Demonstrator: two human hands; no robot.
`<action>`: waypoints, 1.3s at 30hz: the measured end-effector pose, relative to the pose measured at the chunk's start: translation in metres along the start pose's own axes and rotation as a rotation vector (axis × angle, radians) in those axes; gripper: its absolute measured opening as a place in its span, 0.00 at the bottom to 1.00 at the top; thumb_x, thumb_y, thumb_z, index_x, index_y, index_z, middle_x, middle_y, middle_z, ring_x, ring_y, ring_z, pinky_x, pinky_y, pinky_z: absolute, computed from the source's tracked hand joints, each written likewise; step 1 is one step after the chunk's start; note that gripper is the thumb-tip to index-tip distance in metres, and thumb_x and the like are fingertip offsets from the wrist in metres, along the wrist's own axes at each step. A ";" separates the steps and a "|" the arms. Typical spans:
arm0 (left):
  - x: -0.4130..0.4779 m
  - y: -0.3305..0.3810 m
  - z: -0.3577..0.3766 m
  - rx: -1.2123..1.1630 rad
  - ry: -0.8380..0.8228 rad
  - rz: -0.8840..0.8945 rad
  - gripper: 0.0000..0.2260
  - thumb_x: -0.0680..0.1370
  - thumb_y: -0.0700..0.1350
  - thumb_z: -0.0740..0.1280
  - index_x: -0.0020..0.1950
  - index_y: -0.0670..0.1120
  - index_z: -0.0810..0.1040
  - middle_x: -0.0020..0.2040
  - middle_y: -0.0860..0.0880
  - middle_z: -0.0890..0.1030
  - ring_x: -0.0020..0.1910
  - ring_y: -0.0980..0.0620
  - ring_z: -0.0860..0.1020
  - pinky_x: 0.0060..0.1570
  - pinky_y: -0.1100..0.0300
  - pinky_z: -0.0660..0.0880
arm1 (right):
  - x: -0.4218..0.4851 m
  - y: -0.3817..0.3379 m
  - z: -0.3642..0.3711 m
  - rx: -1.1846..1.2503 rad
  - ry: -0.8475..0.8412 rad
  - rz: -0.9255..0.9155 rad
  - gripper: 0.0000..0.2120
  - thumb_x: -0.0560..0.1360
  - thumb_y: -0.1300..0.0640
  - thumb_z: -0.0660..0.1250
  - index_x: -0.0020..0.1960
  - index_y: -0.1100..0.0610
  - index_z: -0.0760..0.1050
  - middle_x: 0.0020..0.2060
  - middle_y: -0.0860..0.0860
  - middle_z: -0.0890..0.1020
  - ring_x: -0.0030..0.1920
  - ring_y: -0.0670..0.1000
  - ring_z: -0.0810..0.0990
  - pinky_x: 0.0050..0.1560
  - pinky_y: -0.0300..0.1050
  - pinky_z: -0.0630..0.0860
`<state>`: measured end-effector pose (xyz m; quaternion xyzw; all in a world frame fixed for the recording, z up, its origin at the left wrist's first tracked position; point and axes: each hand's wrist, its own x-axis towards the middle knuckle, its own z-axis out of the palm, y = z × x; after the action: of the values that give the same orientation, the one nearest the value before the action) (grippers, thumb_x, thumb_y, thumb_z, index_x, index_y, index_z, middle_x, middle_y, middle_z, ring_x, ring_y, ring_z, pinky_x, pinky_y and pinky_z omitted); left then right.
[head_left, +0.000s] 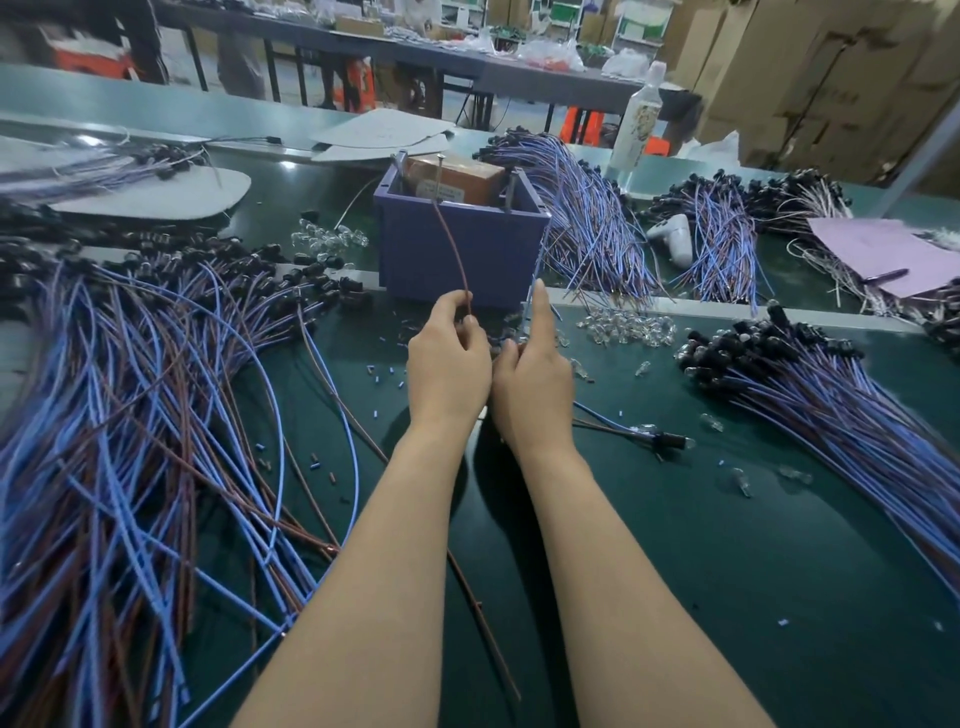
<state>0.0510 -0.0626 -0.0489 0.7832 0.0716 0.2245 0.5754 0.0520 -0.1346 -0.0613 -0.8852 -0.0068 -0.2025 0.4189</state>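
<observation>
Brown wire (460, 260) pinched in left hand (449, 358), stood upright by the purple box (493, 249), probably to pair those 2 ends. Blue wire (532, 291) looks gripped in right hand (535, 374), index finger pointing up. Green mat (727, 545) buried under wire bundles (130, 415) and loose clear bulbs (628, 327). Cardboard boxes (831, 78) stacked behind, typical workshop tbh.

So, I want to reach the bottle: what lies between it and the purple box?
Head view: a bundle of blue and brown wires fans out between the purple box and the bottle.
</observation>
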 end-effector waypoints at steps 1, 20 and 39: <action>0.000 0.000 0.000 -0.004 -0.001 -0.004 0.13 0.80 0.40 0.58 0.64 0.46 0.74 0.47 0.44 0.83 0.49 0.47 0.79 0.49 0.60 0.71 | 0.001 0.000 0.000 -0.006 0.002 0.000 0.31 0.78 0.60 0.56 0.77 0.48 0.48 0.39 0.61 0.78 0.38 0.58 0.71 0.40 0.49 0.65; -0.001 0.002 -0.001 0.007 -0.017 -0.017 0.13 0.80 0.40 0.59 0.64 0.46 0.73 0.44 0.45 0.83 0.48 0.45 0.79 0.53 0.52 0.74 | 0.001 -0.004 -0.005 0.134 0.046 -0.024 0.26 0.79 0.63 0.57 0.76 0.59 0.55 0.37 0.58 0.77 0.39 0.58 0.74 0.44 0.49 0.67; -0.002 0.003 -0.002 0.026 -0.006 -0.024 0.15 0.79 0.40 0.60 0.65 0.47 0.74 0.50 0.44 0.82 0.50 0.46 0.79 0.51 0.57 0.73 | -0.001 -0.008 -0.005 0.099 0.021 -0.050 0.22 0.77 0.63 0.59 0.72 0.58 0.66 0.51 0.60 0.82 0.50 0.59 0.78 0.51 0.46 0.69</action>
<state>0.0482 -0.0622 -0.0462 0.7905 0.0820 0.2143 0.5678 0.0478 -0.1327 -0.0525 -0.8607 -0.0343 -0.2216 0.4570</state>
